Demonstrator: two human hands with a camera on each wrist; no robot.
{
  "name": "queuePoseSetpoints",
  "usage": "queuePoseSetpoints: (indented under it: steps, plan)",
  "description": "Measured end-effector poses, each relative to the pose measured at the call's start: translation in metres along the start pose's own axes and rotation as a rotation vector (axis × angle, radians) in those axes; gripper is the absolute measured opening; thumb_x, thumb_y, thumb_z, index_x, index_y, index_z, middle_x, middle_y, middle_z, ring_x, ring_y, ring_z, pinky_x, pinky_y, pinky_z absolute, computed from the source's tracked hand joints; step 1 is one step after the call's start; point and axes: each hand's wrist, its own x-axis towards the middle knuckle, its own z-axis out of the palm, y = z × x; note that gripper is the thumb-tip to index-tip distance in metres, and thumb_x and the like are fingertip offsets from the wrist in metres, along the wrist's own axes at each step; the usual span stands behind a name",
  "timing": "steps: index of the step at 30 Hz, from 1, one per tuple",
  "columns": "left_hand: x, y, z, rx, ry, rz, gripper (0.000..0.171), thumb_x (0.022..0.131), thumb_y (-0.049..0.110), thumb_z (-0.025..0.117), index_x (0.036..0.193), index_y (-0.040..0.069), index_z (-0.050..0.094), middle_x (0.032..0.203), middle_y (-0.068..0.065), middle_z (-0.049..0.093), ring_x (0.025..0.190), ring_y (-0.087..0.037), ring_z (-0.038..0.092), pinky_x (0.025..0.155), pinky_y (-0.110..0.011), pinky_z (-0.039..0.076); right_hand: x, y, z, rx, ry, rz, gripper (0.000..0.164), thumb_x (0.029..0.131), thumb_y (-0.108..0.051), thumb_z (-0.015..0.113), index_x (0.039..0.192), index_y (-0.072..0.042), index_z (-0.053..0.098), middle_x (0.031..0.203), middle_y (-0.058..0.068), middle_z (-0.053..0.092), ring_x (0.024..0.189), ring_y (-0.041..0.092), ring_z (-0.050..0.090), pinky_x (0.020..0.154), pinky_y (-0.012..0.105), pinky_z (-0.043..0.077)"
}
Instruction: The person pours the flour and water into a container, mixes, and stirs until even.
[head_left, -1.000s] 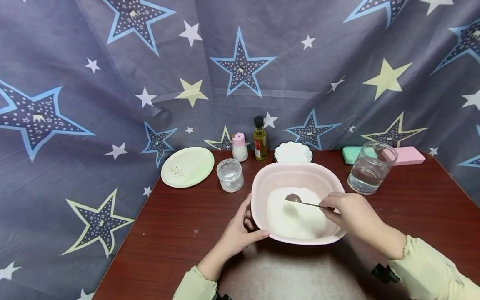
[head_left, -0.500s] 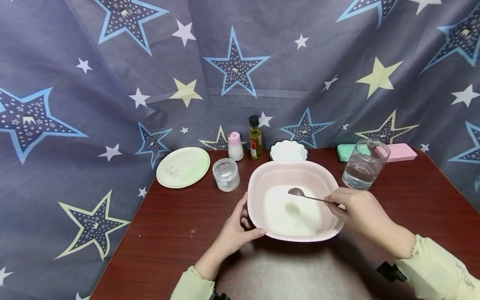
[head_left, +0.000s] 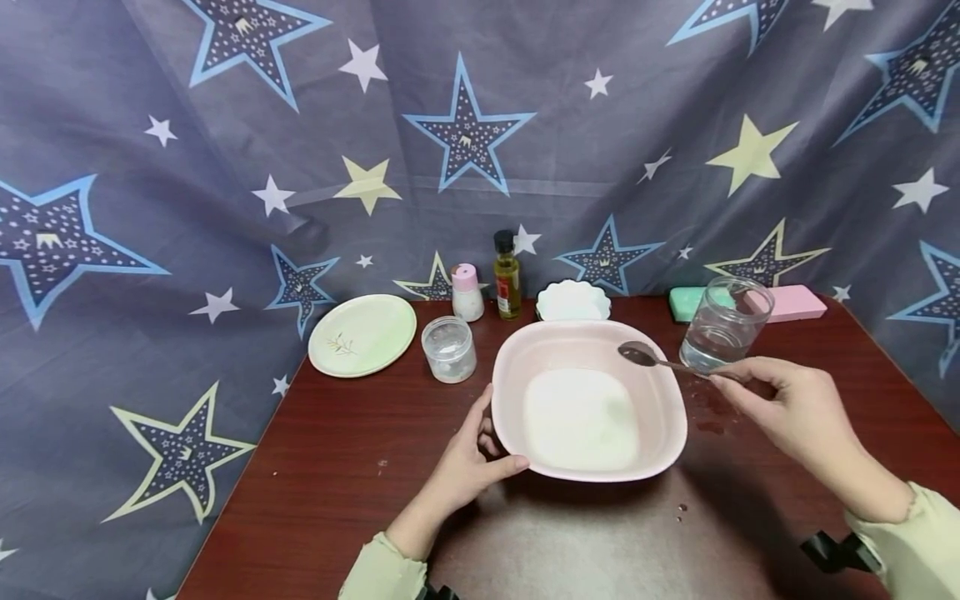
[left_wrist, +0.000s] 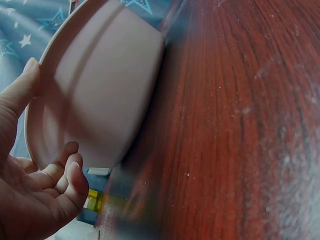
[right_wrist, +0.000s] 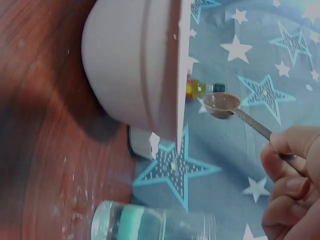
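Note:
A pale pink basin [head_left: 660,400] stands mid-table with a white layer, perhaps flour or milky liquid [head_left: 577,421], in its bottom. My left hand [head_left: 465,467] holds the basin's left side, thumb on the rim and fingers bent against the outer wall, as the left wrist view shows. My right hand [head_left: 795,408] pinches the handle of a dark spoon [head_left: 637,353]. The spoon's bowl hovers over the basin's far right rim, clear of the white layer. In the right wrist view the bowl of the spoon [right_wrist: 222,106] faces up; its contents cannot be told.
Behind the right hand stands a glass of water [head_left: 720,333], near green [head_left: 686,305] and pink blocks [head_left: 798,304]. Along the back are a scalloped white dish [head_left: 573,302], oil bottle [head_left: 507,279], pink-capped shaker [head_left: 467,296], clear jar [head_left: 450,350] and oval plate [head_left: 363,333]. Water drops [head_left: 681,508] dot the table.
The right hand has moved right, drawing the spoon from above the basin's middle to its far right rim. The left hand keeps its hold; the whole view has shifted slightly.

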Motion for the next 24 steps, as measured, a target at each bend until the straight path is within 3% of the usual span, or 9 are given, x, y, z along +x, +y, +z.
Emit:
queuePoseSetpoints:
  steps: [4,7,9,12,16,20,24]
  plan:
    - [-0.001,0.001,0.0,-0.002,0.003,-0.002,0.104,0.076,0.018,0.086,0.156,0.009,0.019,0.09,-0.001,0.06,0.075,-0.022,0.055,0.067,-0.03,0.047,-0.005,0.009,-0.014,-0.019,0.055,0.081,0.015,0.078,-0.006,0.08,0.088,-0.017,0.077,0.066,-0.018,0.062,0.052,-0.004,0.041,0.047,0.018,0.03]
    - [-0.001,0.001,-0.001,-0.003,0.006,-0.006,0.105,0.076,0.018,0.086,0.156,0.01,0.019,0.09,-0.001,0.06,0.075,-0.021,0.055,0.067,-0.027,0.046,-0.01,0.015,-0.022,-0.055,0.086,0.132,0.01,0.08,-0.009,0.078,0.088,-0.015,0.077,0.063,-0.028,0.056,0.051,-0.006,0.04,0.047,0.018,0.029]
    - [-0.001,0.001,0.0,-0.003,0.007,-0.008,0.105,0.076,0.018,0.086,0.156,0.011,0.019,0.09,-0.001,0.06,0.075,-0.021,0.055,0.067,-0.025,0.045,-0.014,0.022,-0.025,-0.095,0.11,0.129,0.008,0.079,-0.01,0.078,0.087,-0.013,0.077,0.065,-0.028,0.056,0.051,-0.009,0.039,0.047,0.017,0.028]
    - [-0.001,0.001,0.0,-0.004,0.003,-0.007,0.104,0.076,0.018,0.085,0.156,0.01,0.019,0.091,-0.002,0.06,0.076,-0.022,0.056,0.067,-0.024,0.045,-0.023,0.037,-0.027,-0.194,0.116,0.07,0.01,0.077,-0.009,0.077,0.087,-0.011,0.077,0.072,-0.016,0.065,0.054,-0.013,0.04,0.048,0.018,0.03]
    - [-0.001,0.0,-0.001,-0.008,-0.003,0.01,0.103,0.077,0.017,0.085,0.156,0.008,0.019,0.091,-0.004,0.06,0.075,-0.023,0.055,0.067,-0.027,0.046,-0.039,0.06,-0.02,-0.331,0.084,-0.049,0.016,0.07,-0.005,0.075,0.085,-0.009,0.074,0.076,0.007,0.068,0.053,0.002,0.049,0.043,0.03,0.032]
    - [-0.001,0.0,-0.001,-0.013,0.001,0.02,0.103,0.077,0.015,0.085,0.155,0.008,0.019,0.091,-0.006,0.06,0.075,-0.024,0.055,0.067,-0.032,0.048,-0.054,0.076,-0.009,-0.386,0.016,-0.155,0.016,0.067,-0.006,0.071,0.083,-0.007,0.069,0.076,0.007,0.065,0.053,0.026,0.058,0.04,0.04,0.036]
    - [0.0,0.001,-0.001,-0.017,-0.001,0.021,0.103,0.076,0.014,0.085,0.155,0.008,0.02,0.092,-0.006,0.06,0.074,-0.024,0.056,0.066,-0.03,0.047,-0.066,0.082,-0.001,-0.413,-0.063,-0.237,0.011,0.069,-0.011,0.067,0.078,-0.008,0.064,0.07,0.004,0.059,0.054,0.03,0.058,0.04,0.044,0.038]
